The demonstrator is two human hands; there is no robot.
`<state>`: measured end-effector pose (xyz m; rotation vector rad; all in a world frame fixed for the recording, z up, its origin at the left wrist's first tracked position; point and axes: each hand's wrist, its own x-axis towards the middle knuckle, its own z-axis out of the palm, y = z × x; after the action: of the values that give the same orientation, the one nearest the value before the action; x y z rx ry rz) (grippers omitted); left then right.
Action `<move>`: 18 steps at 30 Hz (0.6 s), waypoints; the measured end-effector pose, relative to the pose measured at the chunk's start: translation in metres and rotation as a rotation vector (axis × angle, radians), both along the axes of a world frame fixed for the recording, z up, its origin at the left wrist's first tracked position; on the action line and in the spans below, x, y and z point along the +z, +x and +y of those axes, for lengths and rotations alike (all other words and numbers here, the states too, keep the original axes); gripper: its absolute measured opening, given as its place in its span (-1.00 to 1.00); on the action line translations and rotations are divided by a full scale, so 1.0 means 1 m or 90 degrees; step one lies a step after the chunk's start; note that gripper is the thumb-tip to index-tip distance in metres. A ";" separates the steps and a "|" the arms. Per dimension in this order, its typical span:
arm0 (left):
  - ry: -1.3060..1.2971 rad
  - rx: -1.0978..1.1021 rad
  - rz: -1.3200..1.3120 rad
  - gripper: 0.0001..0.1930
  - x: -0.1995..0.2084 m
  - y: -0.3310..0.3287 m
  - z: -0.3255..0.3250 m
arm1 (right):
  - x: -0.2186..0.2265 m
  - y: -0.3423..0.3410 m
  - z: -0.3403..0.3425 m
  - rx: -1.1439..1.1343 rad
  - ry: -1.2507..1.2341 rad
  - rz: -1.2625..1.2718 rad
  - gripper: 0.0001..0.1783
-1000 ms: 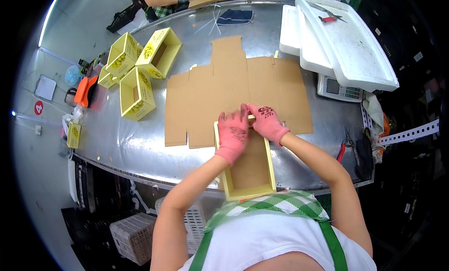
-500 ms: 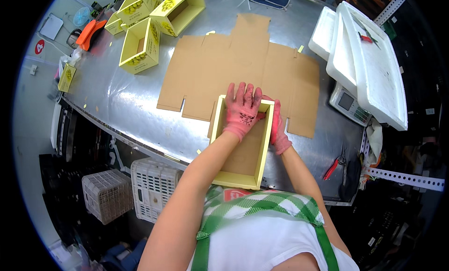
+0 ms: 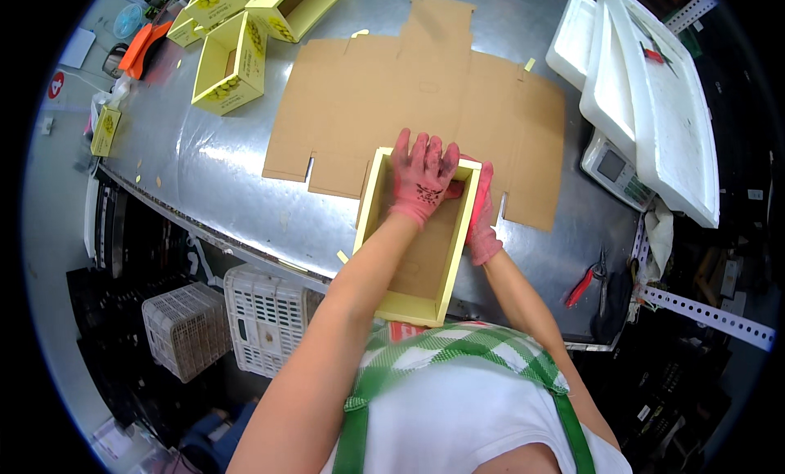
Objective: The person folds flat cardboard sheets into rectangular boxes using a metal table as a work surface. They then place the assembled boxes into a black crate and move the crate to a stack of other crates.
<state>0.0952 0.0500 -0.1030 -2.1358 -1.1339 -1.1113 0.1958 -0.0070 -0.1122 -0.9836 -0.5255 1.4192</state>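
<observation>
A yellow cardboard box (image 3: 446,286) with a brown inside stands open side up, its near end against my apron. Reaching into it, my left hand (image 3: 421,180), in a pink glove, presses at the far end wall with its fingers stretched and spread toward the rim. Outside the box, my gloved right hand (image 3: 484,208) grips the right wall near the far corner; some of its fingers are hidden behind the wall. Beneath and beyond the box lies a flat brown cardboard blank (image 3: 409,90) with slots and flaps.
Several yellow boxes with fruit prints, including one open box (image 3: 231,65), stand at the far left. White foam lids (image 3: 654,106) lean over a scale (image 3: 615,170) on the right. Red-handled pliers (image 3: 582,286) lie at the near right. Plastic crates (image 3: 266,319) sit below the table's edge (image 3: 221,243).
My view has shifted slightly, so the table's things appear higher. Both hands stay at the box's far end, and the box has turned a little.
</observation>
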 end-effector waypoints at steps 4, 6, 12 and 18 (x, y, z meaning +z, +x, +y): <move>-0.216 -0.025 0.108 -0.54 0.031 -0.008 -0.018 | 0.005 0.003 0.002 0.002 -0.015 -0.070 -0.32; -0.339 0.011 0.159 -0.54 0.052 -0.006 -0.024 | 0.018 0.012 0.003 0.069 -0.060 -0.203 -0.29; -0.584 -0.307 -0.273 -0.62 0.097 -0.060 -0.028 | 0.100 0.024 -0.003 -0.079 -0.007 -0.378 -0.56; -0.886 -0.349 -0.764 -0.64 0.020 -0.112 0.012 | 0.139 -0.062 0.002 0.256 0.090 -1.201 -0.34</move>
<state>-0.0171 0.0624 -0.0833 -2.7883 -2.4392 -2.5778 0.1341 -0.0049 0.0268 -1.9707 -2.1952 0.2961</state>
